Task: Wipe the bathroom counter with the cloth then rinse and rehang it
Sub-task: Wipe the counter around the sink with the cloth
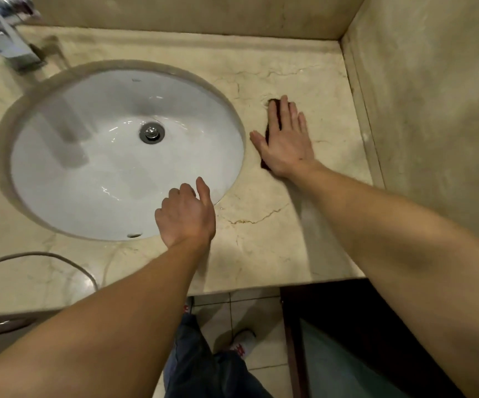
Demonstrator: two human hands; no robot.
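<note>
Your right hand (285,143) lies flat with its grip spread wide, fingers pressing a dark cloth (267,130) onto the beige marble table (264,237), just right of the white oval sink (89,156). Your left hand (185,215) rests at the sink's near rim, grip loosely curled and holding nothing. A chrome faucet (5,38) stands far left, matching marble walls (433,96) meet at the corner, and pale floor tiles (264,366) show below.

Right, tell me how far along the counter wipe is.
Nothing looks finished. In hand: the right hand presses the dark cloth flat on the counter right of the sink; the left hand rests at the basin's edge. Left: remaining counter, rinsing, rehanging.
</note>
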